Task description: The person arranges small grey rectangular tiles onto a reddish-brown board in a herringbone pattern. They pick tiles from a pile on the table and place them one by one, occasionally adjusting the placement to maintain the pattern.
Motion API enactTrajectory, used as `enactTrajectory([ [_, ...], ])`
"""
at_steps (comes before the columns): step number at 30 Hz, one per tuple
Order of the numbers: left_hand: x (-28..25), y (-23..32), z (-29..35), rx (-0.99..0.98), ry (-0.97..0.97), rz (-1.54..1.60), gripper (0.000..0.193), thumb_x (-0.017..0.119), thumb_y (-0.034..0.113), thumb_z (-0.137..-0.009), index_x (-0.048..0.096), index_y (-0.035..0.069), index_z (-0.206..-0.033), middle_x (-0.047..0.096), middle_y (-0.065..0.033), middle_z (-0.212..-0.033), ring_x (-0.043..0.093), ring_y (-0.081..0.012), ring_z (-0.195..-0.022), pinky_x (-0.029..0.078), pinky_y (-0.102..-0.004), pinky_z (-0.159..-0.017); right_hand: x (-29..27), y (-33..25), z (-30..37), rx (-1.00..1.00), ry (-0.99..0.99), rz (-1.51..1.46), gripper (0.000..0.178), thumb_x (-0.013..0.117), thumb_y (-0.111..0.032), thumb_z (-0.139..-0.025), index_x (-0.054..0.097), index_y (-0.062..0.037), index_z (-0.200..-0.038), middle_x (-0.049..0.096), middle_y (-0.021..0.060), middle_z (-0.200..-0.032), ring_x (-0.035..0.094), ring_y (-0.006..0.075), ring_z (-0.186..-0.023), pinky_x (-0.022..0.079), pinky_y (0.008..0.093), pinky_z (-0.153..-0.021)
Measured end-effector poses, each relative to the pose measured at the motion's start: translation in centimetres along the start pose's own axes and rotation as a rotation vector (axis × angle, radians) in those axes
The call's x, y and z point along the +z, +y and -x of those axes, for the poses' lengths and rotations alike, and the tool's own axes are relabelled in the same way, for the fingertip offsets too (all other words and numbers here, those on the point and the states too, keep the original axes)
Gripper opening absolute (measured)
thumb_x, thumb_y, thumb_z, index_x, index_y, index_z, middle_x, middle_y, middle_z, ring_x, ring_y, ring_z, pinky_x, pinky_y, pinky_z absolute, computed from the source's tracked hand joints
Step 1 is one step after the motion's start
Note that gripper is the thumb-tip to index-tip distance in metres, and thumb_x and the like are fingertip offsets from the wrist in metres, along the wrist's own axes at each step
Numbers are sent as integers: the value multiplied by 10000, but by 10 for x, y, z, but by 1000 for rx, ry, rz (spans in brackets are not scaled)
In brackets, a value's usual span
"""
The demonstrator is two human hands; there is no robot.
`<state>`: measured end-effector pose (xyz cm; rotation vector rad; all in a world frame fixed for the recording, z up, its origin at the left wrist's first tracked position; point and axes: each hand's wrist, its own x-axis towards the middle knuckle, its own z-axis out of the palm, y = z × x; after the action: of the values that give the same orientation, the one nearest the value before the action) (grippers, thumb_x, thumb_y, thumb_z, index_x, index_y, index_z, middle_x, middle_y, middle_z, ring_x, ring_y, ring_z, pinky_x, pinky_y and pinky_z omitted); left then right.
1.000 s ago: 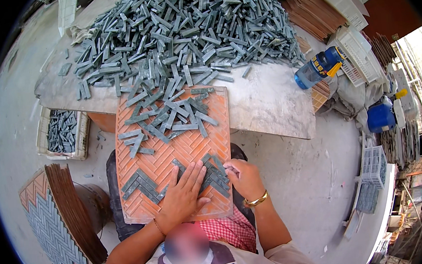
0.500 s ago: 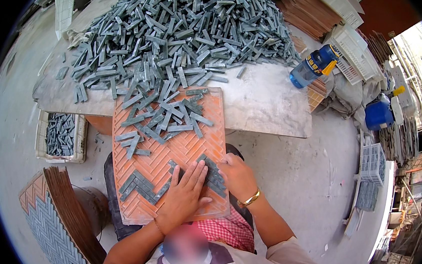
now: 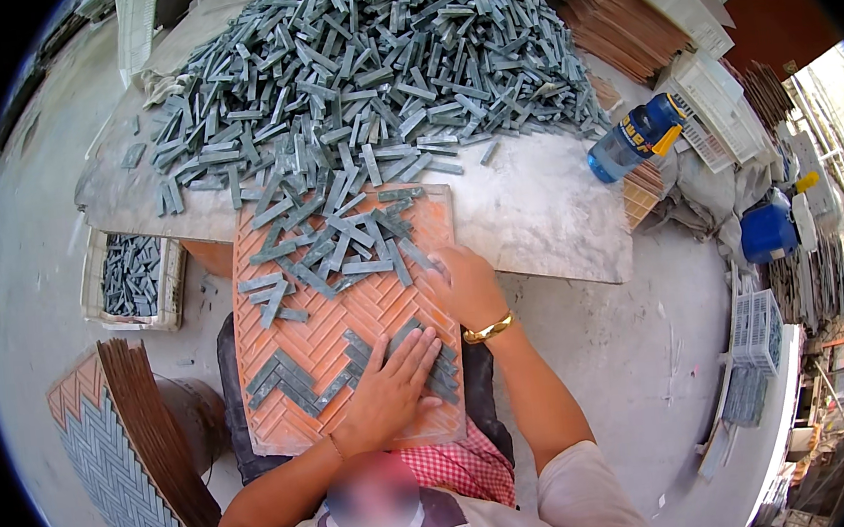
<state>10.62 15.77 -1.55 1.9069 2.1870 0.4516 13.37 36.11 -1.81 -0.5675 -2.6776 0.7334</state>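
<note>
An orange herringbone-grooved tray (image 3: 346, 315) rests against the table edge over my lap. My left hand (image 3: 397, 381) lies flat with fingers stretched over grey-green stone strips set in the lower right grooves. A set zigzag of stone strips (image 3: 287, 381) shows at its left, partly filling the grooves. At the tray's upper right edge my right hand (image 3: 464, 285) has its fingers curled, the fingertips closed at the end of a loose stone strip (image 3: 415, 254). Several more loose strips (image 3: 325, 242) lie jumbled on the tray's far half.
A big heap of stone strips (image 3: 365, 68) covers the table (image 3: 547, 202). A blue bottle (image 3: 632, 140) stands at its right. A crate of strips (image 3: 132, 274) sits at left on the floor, near upright orange trays (image 3: 150, 428) and a filled tray (image 3: 109, 467).
My right hand has moved up and away from the set strips to the loose ones at the tray's upper right. My left hand stays flat on the set strips.
</note>
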Motion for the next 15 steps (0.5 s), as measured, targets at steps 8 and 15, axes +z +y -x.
enactTrajectory([
  [8, 4, -1, 1, 0, 6, 2, 773, 521, 490, -830, 308, 17, -1403, 308, -105, -1466, 276, -233, -1359, 153, -477, -1114, -19, -14, 66, 57, -63, -202, 163, 593, -15, -764, 603, 9, -926, 648, 147, -798, 646, 255, -666, 503, 314, -593],
  [15, 3, -1, 3, -2, 20, -20, 796, 539, 492, -808, 308, 17, -1403, 308, -93, -1468, 282, -224, -1355, 168, -466, -1112, -18, -26, 75, 37, 16, -83, 146, 620, -17, -746, 621, -29, -892, 622, 131, -818, 622, 279, -709, 502, 338, -640],
])
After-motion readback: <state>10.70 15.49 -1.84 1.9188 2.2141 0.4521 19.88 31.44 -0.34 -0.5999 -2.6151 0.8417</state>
